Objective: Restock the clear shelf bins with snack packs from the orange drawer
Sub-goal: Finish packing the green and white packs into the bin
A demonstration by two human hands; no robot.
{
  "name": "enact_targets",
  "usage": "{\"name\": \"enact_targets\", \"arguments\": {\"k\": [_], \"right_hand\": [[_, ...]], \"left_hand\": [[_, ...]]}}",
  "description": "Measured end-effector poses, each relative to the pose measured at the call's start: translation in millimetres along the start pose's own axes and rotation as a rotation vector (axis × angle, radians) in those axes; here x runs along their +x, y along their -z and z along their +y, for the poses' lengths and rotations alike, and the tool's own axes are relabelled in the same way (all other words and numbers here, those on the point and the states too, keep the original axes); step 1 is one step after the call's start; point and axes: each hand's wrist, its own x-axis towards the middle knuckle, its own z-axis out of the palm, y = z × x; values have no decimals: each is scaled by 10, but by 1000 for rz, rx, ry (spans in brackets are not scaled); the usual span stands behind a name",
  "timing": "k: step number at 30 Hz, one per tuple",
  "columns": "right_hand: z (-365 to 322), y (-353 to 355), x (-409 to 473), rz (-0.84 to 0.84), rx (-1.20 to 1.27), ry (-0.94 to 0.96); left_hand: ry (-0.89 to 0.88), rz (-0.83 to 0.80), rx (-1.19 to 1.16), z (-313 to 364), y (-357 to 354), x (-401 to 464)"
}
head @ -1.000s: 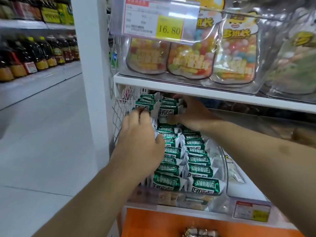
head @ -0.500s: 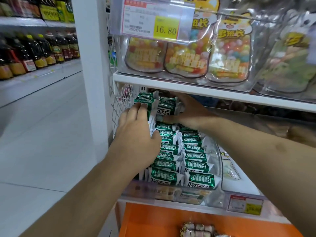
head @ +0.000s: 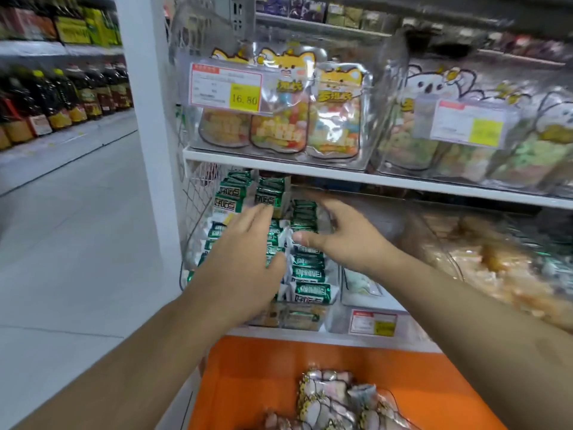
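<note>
Snack packs (head: 335, 398) lie nearest us, heaped in the orange drawer (head: 257, 377) under the shelf.
Above it we see our left hand (head: 245, 268) and right hand (head: 347, 237) over the clear shelf bin (head: 333, 274), fingers loosely spread, holding nothing; left fingertips reach the green packets (head: 310, 276) stacked in rows. Beyond, the white shelf (head: 372, 178) carries candy bags (head: 279, 119) behind a price tag (head: 226, 88).
</note>
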Motion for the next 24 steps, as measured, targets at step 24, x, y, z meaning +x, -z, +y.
{"name": "enact_targets", "arguments": {"k": [24], "right_hand": [[2644,-547,-3106,-621,-79,-754]], "left_hand": [[148,-802,-103,550,-2436,-2019]]}}
